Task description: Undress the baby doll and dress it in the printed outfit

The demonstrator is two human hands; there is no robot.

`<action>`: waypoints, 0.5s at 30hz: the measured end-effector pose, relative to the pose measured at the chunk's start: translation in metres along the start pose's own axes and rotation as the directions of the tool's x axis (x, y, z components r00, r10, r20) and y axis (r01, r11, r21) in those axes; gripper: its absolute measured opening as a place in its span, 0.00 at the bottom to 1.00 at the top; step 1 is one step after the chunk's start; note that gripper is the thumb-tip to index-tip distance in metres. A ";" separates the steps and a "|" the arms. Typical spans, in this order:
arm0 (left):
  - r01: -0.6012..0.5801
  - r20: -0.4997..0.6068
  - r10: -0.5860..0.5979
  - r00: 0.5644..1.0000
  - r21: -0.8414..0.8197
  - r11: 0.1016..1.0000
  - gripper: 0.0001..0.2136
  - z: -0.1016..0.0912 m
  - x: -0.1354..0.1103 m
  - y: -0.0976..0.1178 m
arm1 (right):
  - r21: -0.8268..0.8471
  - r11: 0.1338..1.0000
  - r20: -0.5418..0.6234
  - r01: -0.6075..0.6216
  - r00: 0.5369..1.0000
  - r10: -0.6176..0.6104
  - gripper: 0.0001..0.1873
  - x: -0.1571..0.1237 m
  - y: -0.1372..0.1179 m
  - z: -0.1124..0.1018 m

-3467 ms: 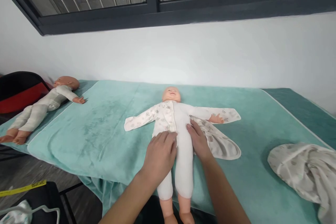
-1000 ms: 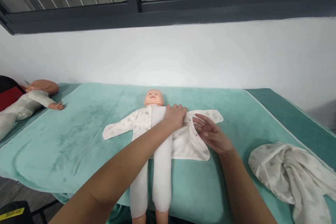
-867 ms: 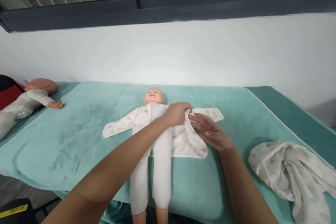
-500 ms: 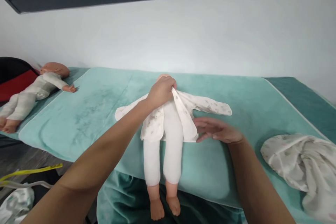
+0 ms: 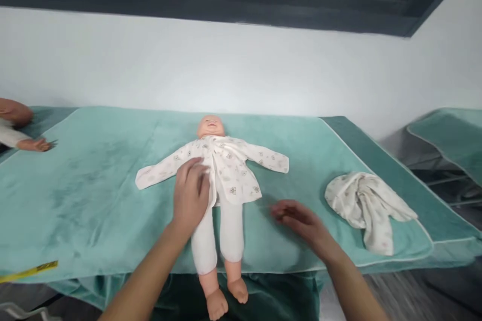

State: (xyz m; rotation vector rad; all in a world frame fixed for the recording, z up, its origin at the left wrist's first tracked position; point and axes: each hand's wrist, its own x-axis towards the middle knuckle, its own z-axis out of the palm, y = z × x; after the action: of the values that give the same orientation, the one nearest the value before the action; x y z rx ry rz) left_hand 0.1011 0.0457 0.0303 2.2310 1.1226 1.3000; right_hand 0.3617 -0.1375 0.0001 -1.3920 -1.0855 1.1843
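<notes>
A baby doll (image 5: 211, 125) lies face up on the bed, with white fabric legs and bare feet. It is wearing a white printed baby jacket (image 5: 237, 173), its sleeves spread out to both sides and its front panels laid over the torso. Over the jacket's left-hand panel is my left hand (image 5: 191, 193), fingers loosely bent and a little apart, holding nothing I can see. Whether it touches the cloth is unclear. My right hand (image 5: 297, 218) hovers right of the doll's legs, slightly blurred, with fingers loosely curved, apart from the jacket and with nothing in it.
Crumpled printed white cloth (image 5: 371, 205) lies to the right on the green bed cover (image 5: 113, 200). At the left edge, a second doll (image 5: 17, 115) is partly visible. A yellow strap (image 5: 30, 271) shows at lower left. Behind the bed stands a white wall (image 5: 241, 70) below a dark window frame.
My left hand has let go of the jacket's front panel and moved down over the other panel. The lifted panel now lies flat. My right hand has drawn away from the jacket's hem. The view has shifted right.
</notes>
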 end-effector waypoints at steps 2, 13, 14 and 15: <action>0.178 -0.049 -0.183 0.982 -0.087 0.980 0.10 -0.007 -0.025 -0.004 | -0.297 0.953 -0.277 -0.066 0.961 -0.020 0.20 -0.031 0.004 -0.032; 0.816 0.484 -0.672 0.560 -0.464 0.346 0.38 -0.033 -0.020 -0.007 | -0.814 0.429 -0.557 -0.391 0.733 -0.389 0.22 -0.052 0.026 -0.111; 0.807 0.483 -0.664 0.571 -0.477 0.348 0.40 -0.030 -0.019 -0.005 | -0.748 0.497 -0.636 -0.440 0.688 -0.350 0.22 -0.045 0.020 -0.101; 0.792 0.466 -0.662 0.587 -0.500 0.350 0.42 -0.026 -0.019 -0.003 | -0.672 0.588 -0.700 -0.450 0.644 -0.308 0.22 -0.037 0.012 -0.089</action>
State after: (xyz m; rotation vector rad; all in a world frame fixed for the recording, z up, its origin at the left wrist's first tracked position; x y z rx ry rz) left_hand 0.0726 0.0306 0.0316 1.0160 1.1190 0.8366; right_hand 0.4459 -0.1869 -0.0028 -2.3857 -0.9096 -0.0984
